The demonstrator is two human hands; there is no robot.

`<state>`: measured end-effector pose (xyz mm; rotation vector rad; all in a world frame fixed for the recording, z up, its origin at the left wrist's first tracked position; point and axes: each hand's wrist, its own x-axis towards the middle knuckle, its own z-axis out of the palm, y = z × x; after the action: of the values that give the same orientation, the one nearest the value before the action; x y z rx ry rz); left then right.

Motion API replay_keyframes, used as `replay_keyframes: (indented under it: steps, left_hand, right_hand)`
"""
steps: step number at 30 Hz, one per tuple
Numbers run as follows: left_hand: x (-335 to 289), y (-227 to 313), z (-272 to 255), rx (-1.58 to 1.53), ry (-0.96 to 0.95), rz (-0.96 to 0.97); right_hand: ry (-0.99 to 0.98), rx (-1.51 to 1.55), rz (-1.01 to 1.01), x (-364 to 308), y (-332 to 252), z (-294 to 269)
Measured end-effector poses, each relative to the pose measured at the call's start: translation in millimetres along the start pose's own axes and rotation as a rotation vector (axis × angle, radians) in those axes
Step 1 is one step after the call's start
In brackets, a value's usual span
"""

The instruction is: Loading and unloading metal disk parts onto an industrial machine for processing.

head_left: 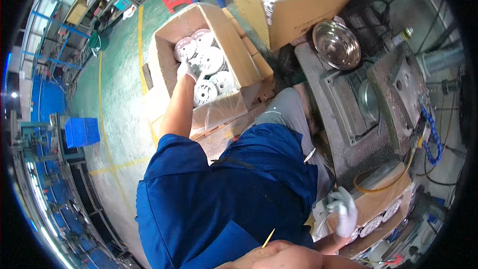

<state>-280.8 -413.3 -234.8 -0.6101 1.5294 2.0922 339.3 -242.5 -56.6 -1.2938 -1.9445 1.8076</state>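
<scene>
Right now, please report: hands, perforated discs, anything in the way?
Left hand at perforated discs. Right hand near lower-right carton. Open carton's walls surround discs.

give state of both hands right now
Left white-gloved hand: at a round silver metal disc, grip unclear.
Right white-gloved hand: loosely curled, cannot tell if holding anything.

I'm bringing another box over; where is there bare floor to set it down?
The green floor is bare between the blue bin and the box of metal discs by the left hand. It's crowded on the right: grey machine, shiny bowl, orange hose.
</scene>
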Motion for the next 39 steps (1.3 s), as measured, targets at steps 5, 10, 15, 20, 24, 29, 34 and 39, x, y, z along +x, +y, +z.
replay_keyframes:
  steps: [5,10,15,20,24,29,34,39]
  left_hand:
    - [57,5,-56,-0.259,0.207,-0.097]
    - [174,-10,-93,-0.358,0.095,-0.155]
    - [185,-30,-90,0.639,0.040,0.033]
    - [137,-24,-66,1.153,-0.032,0.156]
    - [81,-2,-41,0.646,-0.092,-0.099]
    - [64,9,-29,0.452,-0.213,0.181]
    - [5,60,-34,0.484,-0.263,0.320]
    - [-122,134,45,1.046,-0.457,0.682]
  right_hand:
    - [-0.050,-0.067,0.132,44,-5,30]
    - [0.026,-0.112,0.133,50,-6,34]
    - [0.036,-0.146,0.212,48,0,38]
    - [0.051,-0.103,0.275,45,8,46]
    - [0.045,-0.138,0.319,53,5,45]
    - [0.049,-0.102,0.303,62,21,43]
    - [0.052,-0.077,0.244,58,32,36]
    - [0.014,0.027,0.225,51,26,43]
